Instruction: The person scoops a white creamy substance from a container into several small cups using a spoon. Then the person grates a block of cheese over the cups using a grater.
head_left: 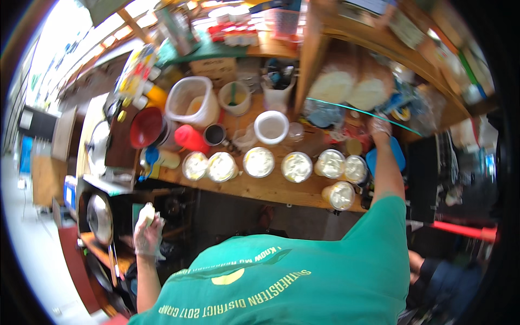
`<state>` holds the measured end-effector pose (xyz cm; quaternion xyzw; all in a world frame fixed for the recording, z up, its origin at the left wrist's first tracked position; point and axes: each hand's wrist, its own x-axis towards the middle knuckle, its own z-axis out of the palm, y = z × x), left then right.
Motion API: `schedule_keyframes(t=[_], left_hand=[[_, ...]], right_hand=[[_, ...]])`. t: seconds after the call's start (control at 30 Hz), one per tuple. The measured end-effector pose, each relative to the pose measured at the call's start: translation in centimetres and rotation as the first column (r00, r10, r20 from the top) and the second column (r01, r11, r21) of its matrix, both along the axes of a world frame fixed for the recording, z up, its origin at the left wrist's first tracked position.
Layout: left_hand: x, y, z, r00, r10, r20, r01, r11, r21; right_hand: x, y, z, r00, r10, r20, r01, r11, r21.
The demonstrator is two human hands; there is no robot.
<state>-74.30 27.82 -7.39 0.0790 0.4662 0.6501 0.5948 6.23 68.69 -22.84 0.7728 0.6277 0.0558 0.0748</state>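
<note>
My left hand [147,236], in a clear plastic glove, is raised off the table's left front side. Its fingers are closed round a small pale piece [146,213] whose kind I cannot make out. My right arm stretches to the far right, where my gloved right hand [381,126] is among bags and small items at the shelf opening; its fingers are blurred. Near that forearm is a blue container [394,155]. Several clear cups topped with white cream stand along the table's front, among them a middle cup [259,162] and a front right cup [342,195].
Behind the cups are a white tub [271,128], a large square tub [192,101], a red squeeze bottle [190,139] and a red bowl [146,128]. A wooden shelf [312,65] rises at the back right. Another person's arm [416,264] shows at the lower right.
</note>
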Motion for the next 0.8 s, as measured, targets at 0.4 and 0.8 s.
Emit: schedule_keyframes(t=[0.4, 0.8], left_hand=[[0.5, -1.5, 0.0, 0.999, 0.039, 0.005, -0.039, 0.999, -0.027], [-0.2, 0.2, -2.2, 0.996, -0.063, 0.069, 0.06, 0.997, 0.048]], right_hand=[[0.8, 1.6, -0.3, 0.996, 0.079, 0.05, -0.08, 0.997, 0.009], [1.2, -3.7, 4.2, 0.942, 0.309, 0.131, -0.306, 0.951, -0.041]])
